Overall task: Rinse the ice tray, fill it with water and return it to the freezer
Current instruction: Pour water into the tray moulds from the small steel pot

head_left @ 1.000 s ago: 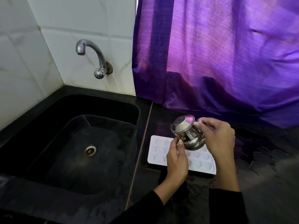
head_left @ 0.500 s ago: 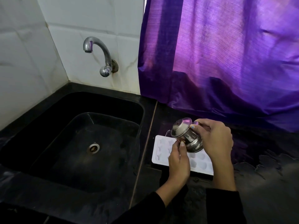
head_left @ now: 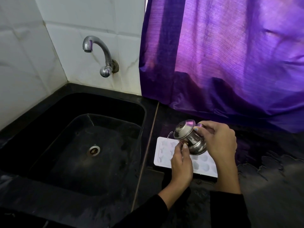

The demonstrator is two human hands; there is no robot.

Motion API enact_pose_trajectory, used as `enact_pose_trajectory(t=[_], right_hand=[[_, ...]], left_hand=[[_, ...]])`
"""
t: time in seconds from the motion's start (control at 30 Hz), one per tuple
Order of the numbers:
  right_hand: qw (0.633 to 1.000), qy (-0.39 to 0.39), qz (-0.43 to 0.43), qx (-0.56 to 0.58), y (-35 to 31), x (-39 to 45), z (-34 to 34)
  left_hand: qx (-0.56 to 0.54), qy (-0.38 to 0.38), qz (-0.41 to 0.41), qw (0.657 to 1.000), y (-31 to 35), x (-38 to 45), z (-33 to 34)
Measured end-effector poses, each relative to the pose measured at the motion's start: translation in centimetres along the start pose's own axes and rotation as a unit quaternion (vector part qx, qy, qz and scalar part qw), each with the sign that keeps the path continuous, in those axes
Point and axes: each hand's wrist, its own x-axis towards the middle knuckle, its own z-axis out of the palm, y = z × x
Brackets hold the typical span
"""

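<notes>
Head view: sink (head_left: 144,111) beside ice tray (head_left: 166,150).

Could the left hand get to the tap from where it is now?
Probably yes. The left hand steadies the small steel pot over the ice tray; nothing stands over the sink toward the tap, but it must let go first.

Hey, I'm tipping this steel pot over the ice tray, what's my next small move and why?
Probably slide the steel pot toward the nearer cells. Both hands hold it tilted, a thin stream leaves its rim at the ice tray's far left corner, and the rest of the tray stretches toward you.
</notes>
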Motion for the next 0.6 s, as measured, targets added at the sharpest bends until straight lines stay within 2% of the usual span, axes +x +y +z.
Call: enact_pose_trajectory(t=[0.3, 0.6], right_hand=[[0.992, -0.013, 0.01, 0.128, 2.0, 0.2, -0.6], [0.959, 0.031, 0.066, 0.273, 5.4, -0.3, -3.8]], left_hand=[[0.004, 0.004, 0.009, 1.0, 0.6, -0.6, 0.3], [0.015, -0.037, 0.048, 0.998, 0.1, -1.6, 3.0]])
